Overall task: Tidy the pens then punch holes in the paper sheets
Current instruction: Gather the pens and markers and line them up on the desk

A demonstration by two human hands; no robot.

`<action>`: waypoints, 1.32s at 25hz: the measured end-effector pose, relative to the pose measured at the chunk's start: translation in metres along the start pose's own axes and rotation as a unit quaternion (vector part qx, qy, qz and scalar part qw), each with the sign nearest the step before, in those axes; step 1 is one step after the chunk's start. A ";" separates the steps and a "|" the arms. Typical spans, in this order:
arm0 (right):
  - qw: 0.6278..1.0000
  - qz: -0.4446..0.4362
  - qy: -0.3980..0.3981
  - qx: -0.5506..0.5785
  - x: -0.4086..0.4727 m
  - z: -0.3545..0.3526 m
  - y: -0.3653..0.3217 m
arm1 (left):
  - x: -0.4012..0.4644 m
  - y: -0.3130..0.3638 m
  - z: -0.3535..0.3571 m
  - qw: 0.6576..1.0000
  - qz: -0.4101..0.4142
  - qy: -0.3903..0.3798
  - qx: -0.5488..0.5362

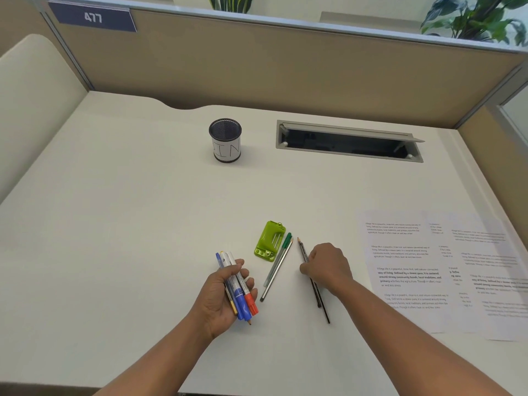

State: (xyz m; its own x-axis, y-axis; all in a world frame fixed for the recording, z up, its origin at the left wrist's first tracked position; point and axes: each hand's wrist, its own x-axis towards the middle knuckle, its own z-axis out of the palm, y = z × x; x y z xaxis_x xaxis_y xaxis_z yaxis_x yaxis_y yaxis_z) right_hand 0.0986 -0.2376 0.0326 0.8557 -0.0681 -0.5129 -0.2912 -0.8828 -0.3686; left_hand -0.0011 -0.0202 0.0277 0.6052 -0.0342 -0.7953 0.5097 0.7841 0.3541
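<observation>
My left hand (225, 290) is closed around a bundle of markers and pens (241, 292), with blue and red caps pointing toward me. My right hand (327, 265) rests fingers-down on two dark pencils (317, 295) lying on the desk, pinching them. Between the hands lie a green-capped pen and a clear pen (275, 268), side by side. A green hole punch (269, 241) sits just beyond them. Printed paper sheets (445, 270) are spread at the right. A black mesh pen cup (225, 140) with a white label stands farther back.
A grey cable hatch (348, 141) is open in the white desk (128, 224) at the back right. Beige partition walls close off the back and sides. Plants show above the partition.
</observation>
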 end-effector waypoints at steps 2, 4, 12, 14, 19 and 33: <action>0.995 -0.030 -0.017 0.096 -0.009 -0.008 -0.011 | 0.000 0.002 0.002 1.000 0.000 -0.009 0.008; 0.975 -0.062 -0.060 0.203 -0.022 -0.015 -0.031 | 0.002 0.003 0.006 1.000 -0.007 -0.021 0.014; 0.967 -0.164 -0.118 0.154 -0.071 0.015 -0.096 | -0.005 -0.006 0.026 0.992 -0.003 -0.120 -0.042; 0.971 -0.181 -0.080 0.134 -0.074 0.020 -0.100 | -0.003 -0.009 0.026 0.993 -0.001 -0.101 -0.061; 0.966 -0.203 -0.040 0.157 -0.074 0.024 -0.099 | -0.002 -0.010 0.022 0.993 -0.012 -0.106 -0.058; 0.996 -0.070 0.052 0.026 -0.005 0.030 -0.026 | 0.001 0.004 -0.009 0.998 0.002 -0.047 0.049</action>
State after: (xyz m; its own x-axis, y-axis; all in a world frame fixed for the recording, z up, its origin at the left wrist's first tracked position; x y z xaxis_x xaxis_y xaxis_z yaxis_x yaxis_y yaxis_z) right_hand 0.0895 -0.2009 0.0214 0.9286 0.0032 -0.3711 -0.1857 -0.8617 -0.4722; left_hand -0.0038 -0.0113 0.0235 0.6602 -0.0928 -0.7453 0.5612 0.7204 0.4074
